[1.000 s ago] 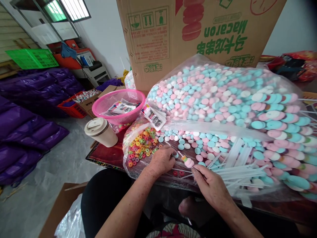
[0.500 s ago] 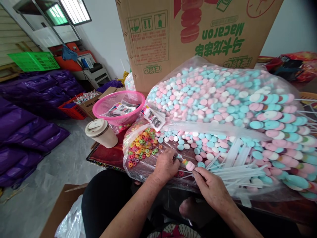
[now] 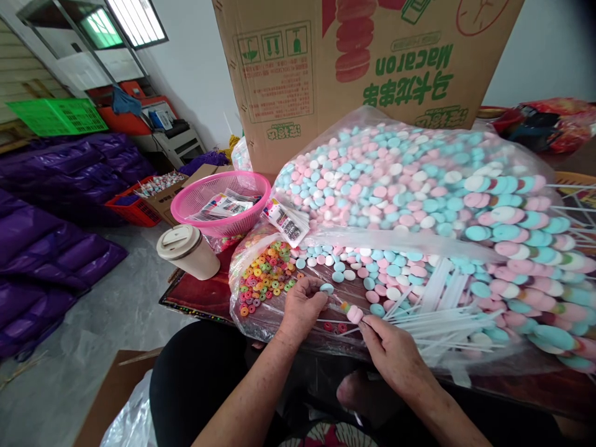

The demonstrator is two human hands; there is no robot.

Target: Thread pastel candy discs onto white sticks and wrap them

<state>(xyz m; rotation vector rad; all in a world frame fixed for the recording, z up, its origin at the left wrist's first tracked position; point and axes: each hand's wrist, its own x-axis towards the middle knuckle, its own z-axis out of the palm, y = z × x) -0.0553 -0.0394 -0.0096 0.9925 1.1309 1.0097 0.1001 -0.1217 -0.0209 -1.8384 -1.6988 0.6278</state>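
Between the thumb and fingers of my left hand (image 3: 302, 305) is a pale blue candy disc (image 3: 326, 288). My right hand (image 3: 393, 349) pinches a candy skewer (image 3: 354, 314) with pink pieces and small green and orange rings on it. The skewer's tip points up and left toward the blue disc; whether they touch I cannot tell. Beyond my left hand lies a heap of colourful ring-shaped pieces (image 3: 265, 273). Loose pink, white and blue discs (image 3: 393, 271) spread past both hands. White sticks (image 3: 433, 326) lie in a bundle beside my right hand.
A large clear bag of candy discs (image 3: 372, 167) leans before a cardboard box (image 3: 279, 74). Finished-looking skewers (image 3: 526, 233) are piled at right. On the left stand a lidded cup (image 3: 190, 257) and a pink basket (image 3: 251, 217) with printed packets. Purple bundles (image 3: 51, 267) lie beyond the table.
The blue disc now shows clearly in my left fingers, which have shifted slightly left, away from the skewer. My right hand still grips the skewer in nearly the same spot.
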